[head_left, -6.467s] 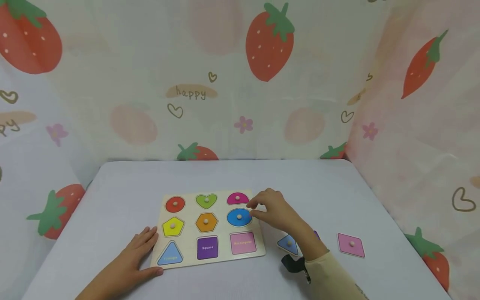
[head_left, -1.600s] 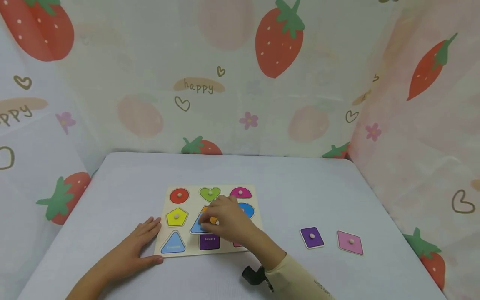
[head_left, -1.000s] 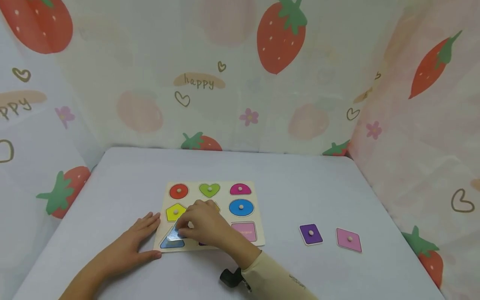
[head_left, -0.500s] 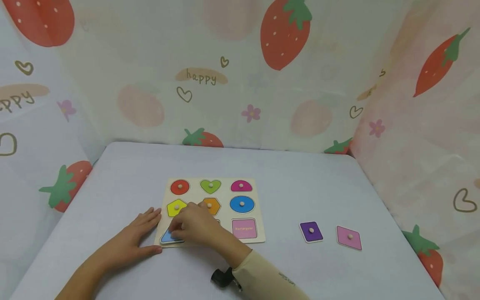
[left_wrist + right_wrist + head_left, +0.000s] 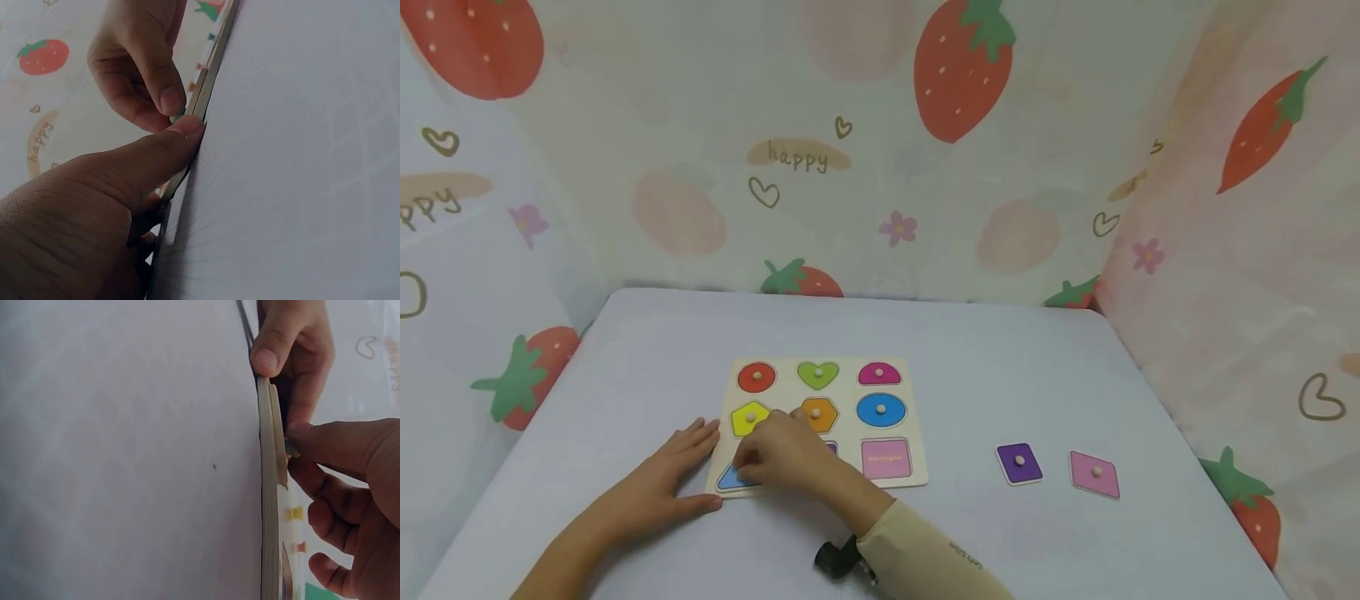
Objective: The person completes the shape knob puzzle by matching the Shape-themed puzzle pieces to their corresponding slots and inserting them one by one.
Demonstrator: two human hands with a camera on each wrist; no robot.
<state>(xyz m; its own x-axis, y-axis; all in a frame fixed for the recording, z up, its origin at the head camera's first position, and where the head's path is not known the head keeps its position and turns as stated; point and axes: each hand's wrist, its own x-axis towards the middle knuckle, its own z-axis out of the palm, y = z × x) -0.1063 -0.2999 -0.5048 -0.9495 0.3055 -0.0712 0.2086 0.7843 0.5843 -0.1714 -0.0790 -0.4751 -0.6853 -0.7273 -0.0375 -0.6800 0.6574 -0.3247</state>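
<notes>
My right hand (image 5: 790,454) pinches the small knob (image 5: 291,449) of a blue triangle puzzle piece (image 5: 730,478). This piece lies over the triangle spot at the front left corner of a pale wooden puzzle board (image 5: 847,425); its edge stands slightly proud of the board in the right wrist view. My left hand (image 5: 658,475) rests against the board's left side, fingers extended, with the thumb (image 5: 187,125) at the front corner. Red circle, green heart, magenta half-circle, yellow pentagon, orange hexagon and blue oval knobbed pieces sit in the board. The right hand hides most of the purple square spot.
Right of the board, a purple square piece (image 5: 1019,463) and a pink rectangle piece (image 5: 1094,474) lie knob up on the white table (image 5: 970,367). The board's pink rectangle spot (image 5: 885,458) shows its printed word. Strawberry-patterned cloth (image 5: 820,217) hangs behind.
My right hand left the oval, took the blue triangle from the table and carried it left across the board, down onto its front left corner. The left hand stayed at the board's edge.
</notes>
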